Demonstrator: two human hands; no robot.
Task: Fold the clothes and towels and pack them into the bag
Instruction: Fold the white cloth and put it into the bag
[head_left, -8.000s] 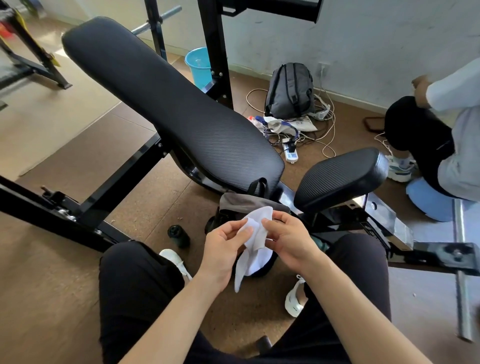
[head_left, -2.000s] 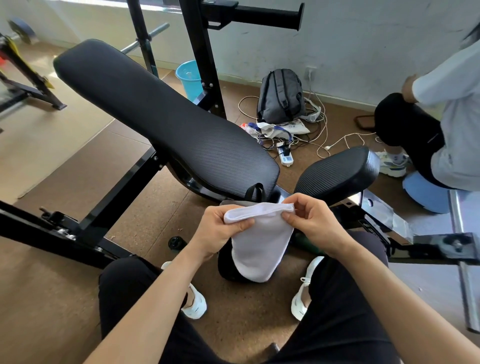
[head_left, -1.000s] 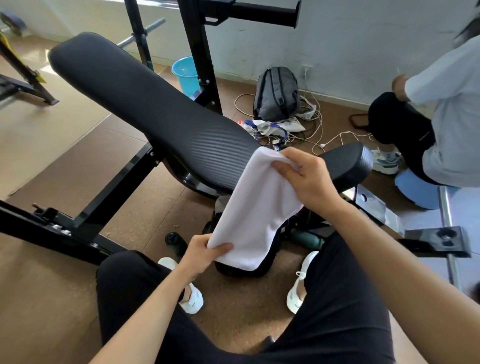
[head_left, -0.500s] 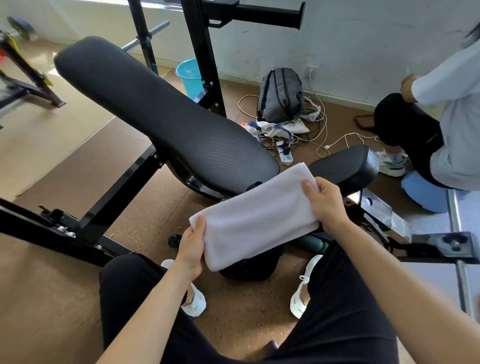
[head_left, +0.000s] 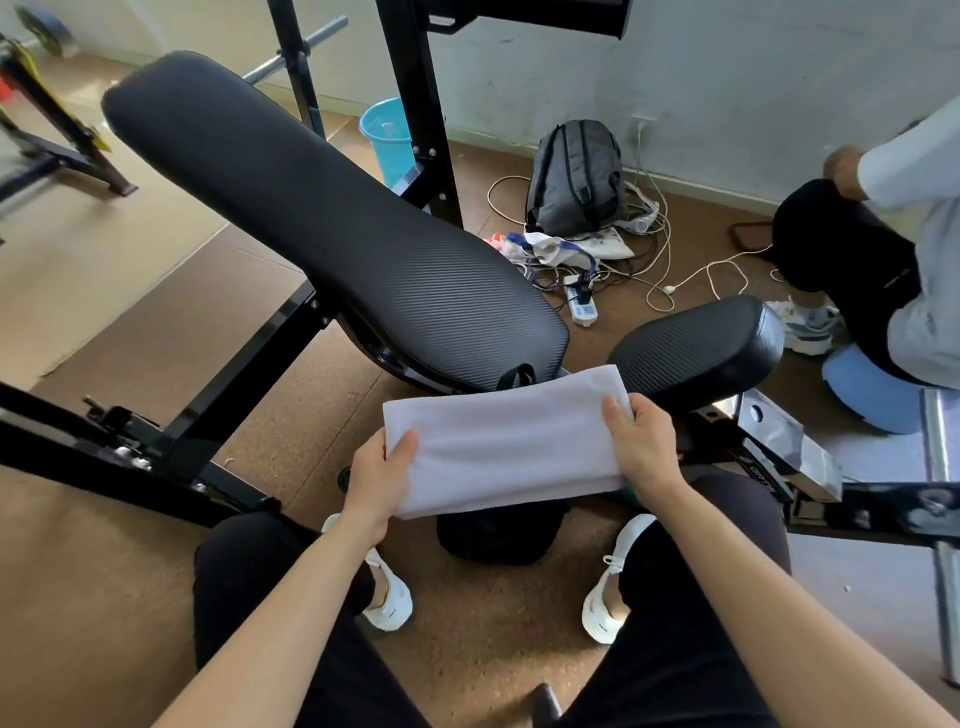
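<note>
A white towel (head_left: 506, 447), folded into a flat band, is stretched level between my two hands. My left hand (head_left: 382, 475) grips its left end, thumb on top. My right hand (head_left: 641, 444) grips the right end, thumb on top. Directly below the towel a black bag (head_left: 498, 535) stands on the floor between my feet, mostly hidden by the towel; one black handle loop (head_left: 517, 375) shows above the towel's far edge.
A black weight bench with a long back pad (head_left: 322, 218) and a seat pad (head_left: 696, 348) stands right behind the bag. Further back lie a grey backpack (head_left: 574, 176), tangled cables with a power strip (head_left: 584, 306) and a blue bucket (head_left: 387, 137). Another person (head_left: 883, 249) sits at the right.
The towel went from a small bunched piece to a hanging fold, then was turned. Now it is held flat and horizontal, my right hand having come down level with my left.
</note>
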